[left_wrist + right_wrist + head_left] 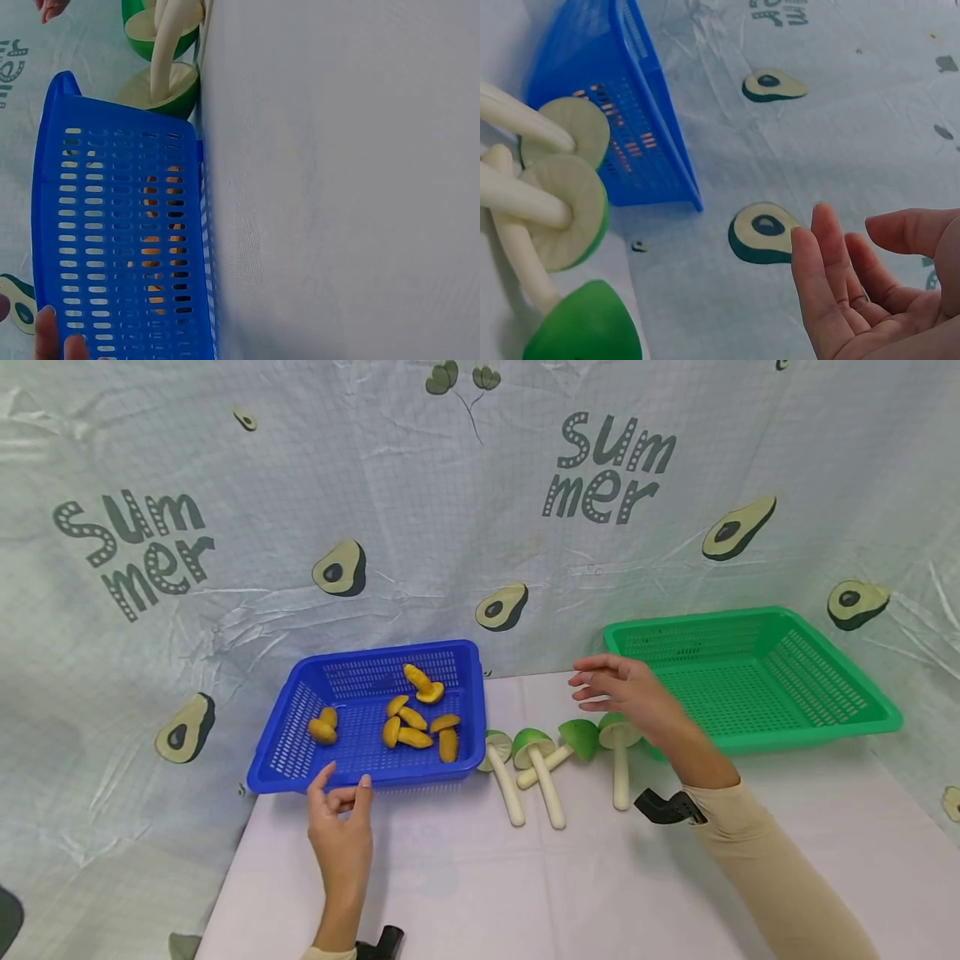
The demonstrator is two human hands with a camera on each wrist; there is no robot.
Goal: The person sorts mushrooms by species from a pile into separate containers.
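Observation:
My left hand (343, 827) is at the front rim of the blue basket (420, 777), fingers loosely bent with nothing between them. Inside that basket lie several yellow-brown toy mushrooms (412, 737). My right hand (626, 693) hovers above the green-capped mushrooms, by the left edge of the green basket (757, 739), its fingers spread and holding nothing. Several green-capped toy mushrooms with long white stems lie on the table between the baskets; the rightmost one (621, 772) is under the right hand, and two stems cross near the middle mushroom (546, 781).
A white cloth (465, 893) covers the table. Behind it hangs a pale curtain (420, 510) printed with avocados and lettering. The green basket stands at the back right and holds nothing visible. Each wrist wears a black camera mount (663, 807).

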